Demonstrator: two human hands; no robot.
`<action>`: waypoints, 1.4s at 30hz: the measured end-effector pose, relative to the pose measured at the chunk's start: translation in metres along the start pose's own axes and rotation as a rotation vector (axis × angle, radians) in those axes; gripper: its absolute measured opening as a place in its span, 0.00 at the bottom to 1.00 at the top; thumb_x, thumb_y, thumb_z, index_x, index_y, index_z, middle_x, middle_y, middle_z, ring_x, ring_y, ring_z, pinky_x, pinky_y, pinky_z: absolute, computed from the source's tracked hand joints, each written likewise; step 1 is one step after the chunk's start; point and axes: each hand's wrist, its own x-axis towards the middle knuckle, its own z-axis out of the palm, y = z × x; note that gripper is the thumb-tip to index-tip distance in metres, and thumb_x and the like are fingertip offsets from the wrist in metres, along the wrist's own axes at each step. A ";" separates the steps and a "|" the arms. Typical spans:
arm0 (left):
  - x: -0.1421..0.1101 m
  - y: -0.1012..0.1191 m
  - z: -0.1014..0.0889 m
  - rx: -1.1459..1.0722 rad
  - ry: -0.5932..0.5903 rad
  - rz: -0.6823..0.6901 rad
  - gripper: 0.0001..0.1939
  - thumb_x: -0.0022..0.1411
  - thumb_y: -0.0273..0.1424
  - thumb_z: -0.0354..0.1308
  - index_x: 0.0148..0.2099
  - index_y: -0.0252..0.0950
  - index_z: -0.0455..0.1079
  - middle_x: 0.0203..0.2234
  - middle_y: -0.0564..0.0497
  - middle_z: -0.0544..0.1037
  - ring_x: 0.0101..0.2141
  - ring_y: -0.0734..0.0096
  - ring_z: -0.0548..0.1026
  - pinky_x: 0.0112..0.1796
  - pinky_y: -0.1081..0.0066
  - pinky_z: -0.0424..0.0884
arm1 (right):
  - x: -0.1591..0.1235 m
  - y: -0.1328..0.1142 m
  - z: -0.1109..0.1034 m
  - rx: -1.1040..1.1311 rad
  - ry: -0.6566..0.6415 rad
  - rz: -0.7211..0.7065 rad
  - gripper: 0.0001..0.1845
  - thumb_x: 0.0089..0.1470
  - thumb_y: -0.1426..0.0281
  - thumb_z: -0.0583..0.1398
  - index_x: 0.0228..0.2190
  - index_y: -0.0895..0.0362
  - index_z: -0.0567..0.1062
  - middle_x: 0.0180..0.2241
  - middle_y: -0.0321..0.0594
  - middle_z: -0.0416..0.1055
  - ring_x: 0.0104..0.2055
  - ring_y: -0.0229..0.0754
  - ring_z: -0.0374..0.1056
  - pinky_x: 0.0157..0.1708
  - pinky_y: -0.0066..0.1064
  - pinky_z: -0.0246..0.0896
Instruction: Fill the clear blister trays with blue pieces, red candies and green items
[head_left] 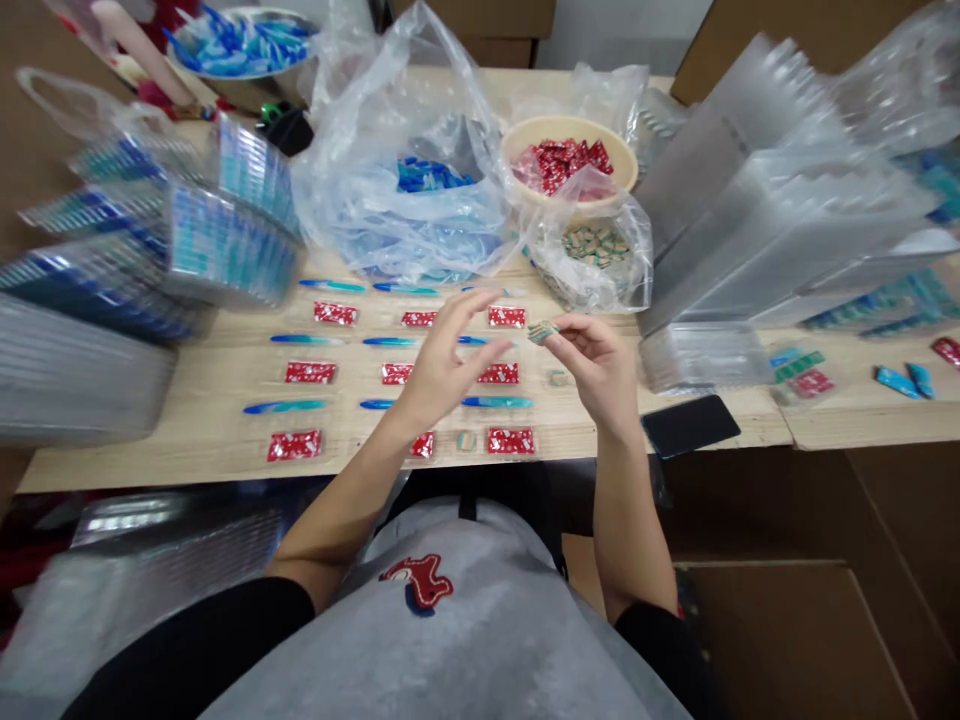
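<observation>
My right hand (592, 368) pinches a small green-and-tan packet (544, 332) between thumb and fingertips. My left hand (442, 360) hangs open and empty just above rows of red foil sachets (335, 313) and slim blue-teal sticks (306, 339) laid out on the wooden table (150, 440). Similar small packets (557, 378) lie on the table near my right hand. A tan bowl (570, 160) of red sachets stands ahead, beside a clear bag of green-and-tan packets (592, 250). Another clear bag (405, 210) holds blue items.
Stacked clear plastic trays (780, 200) rise at the right, and blue-printed tray stacks (225, 240) lie at the left. A black phone (690, 425) rests near the table's front edge. A metal bowl of blue items (240, 50) stands at the far back left. Cardboard boxes stand around the table.
</observation>
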 end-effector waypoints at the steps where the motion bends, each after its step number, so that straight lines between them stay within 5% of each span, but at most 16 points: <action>1: -0.008 -0.016 -0.005 -0.012 0.039 -0.082 0.20 0.65 0.42 0.54 0.56 0.41 0.65 0.53 0.46 0.72 0.51 0.65 0.72 0.51 0.63 0.68 | 0.000 0.011 0.000 0.001 -0.010 0.058 0.13 0.47 0.59 0.68 0.32 0.54 0.75 0.30 0.34 0.74 0.31 0.36 0.70 0.34 0.30 0.67; 5: -0.056 -0.068 -0.029 0.098 0.133 -0.317 0.15 0.66 0.38 0.51 0.49 0.37 0.70 0.46 0.46 0.76 0.47 0.65 0.74 0.48 0.65 0.70 | -0.003 0.055 0.006 -0.037 -0.112 0.262 0.19 0.45 0.54 0.67 0.30 0.57 0.73 0.26 0.34 0.73 0.28 0.35 0.67 0.29 0.27 0.64; 8: -0.096 -0.084 -0.034 0.259 0.041 -0.292 0.12 0.66 0.35 0.51 0.45 0.37 0.72 0.43 0.46 0.77 0.47 0.63 0.73 0.51 0.61 0.67 | -0.004 0.080 0.027 -0.167 -0.233 0.358 0.19 0.45 0.54 0.65 0.27 0.57 0.71 0.24 0.34 0.72 0.26 0.36 0.68 0.27 0.28 0.64; 12: -0.124 -0.089 -0.020 0.444 -0.078 -0.227 0.11 0.66 0.30 0.50 0.47 0.36 0.72 0.46 0.44 0.76 0.48 0.59 0.71 0.51 0.58 0.65 | 0.003 0.101 0.064 -0.345 -0.295 0.379 0.07 0.47 0.68 0.64 0.27 0.57 0.71 0.24 0.33 0.71 0.28 0.37 0.69 0.31 0.28 0.64; 17: -0.121 -0.092 -0.005 0.498 -0.120 -0.216 0.12 0.67 0.29 0.50 0.48 0.37 0.72 0.48 0.45 0.75 0.50 0.58 0.69 0.51 0.58 0.64 | 0.013 0.108 0.088 -0.622 -0.344 0.350 0.03 0.47 0.76 0.63 0.26 0.57 0.74 0.24 0.35 0.72 0.30 0.40 0.70 0.34 0.30 0.61; 24: -0.117 -0.103 -0.011 0.465 -0.098 -0.233 0.12 0.67 0.28 0.50 0.48 0.37 0.73 0.47 0.44 0.75 0.50 0.58 0.68 0.52 0.57 0.63 | 0.012 0.105 0.099 -0.854 -0.424 0.256 0.04 0.51 0.75 0.60 0.29 0.56 0.76 0.26 0.39 0.74 0.34 0.44 0.69 0.39 0.33 0.60; 32: -0.123 -0.106 -0.018 0.461 -0.033 -0.219 0.12 0.67 0.29 0.49 0.47 0.36 0.72 0.46 0.45 0.76 0.49 0.61 0.69 0.52 0.59 0.64 | 0.002 0.116 0.102 -0.945 -0.422 0.113 0.08 0.55 0.78 0.55 0.33 0.60 0.75 0.40 0.50 0.68 0.43 0.47 0.65 0.46 0.37 0.60; 42: -0.124 -0.106 -0.020 0.444 -0.022 -0.279 0.12 0.67 0.29 0.48 0.47 0.37 0.72 0.46 0.45 0.76 0.50 0.61 0.69 0.52 0.58 0.63 | -0.001 0.122 0.100 -1.016 -0.415 0.030 0.06 0.56 0.76 0.58 0.29 0.59 0.76 0.38 0.48 0.69 0.43 0.49 0.64 0.45 0.39 0.60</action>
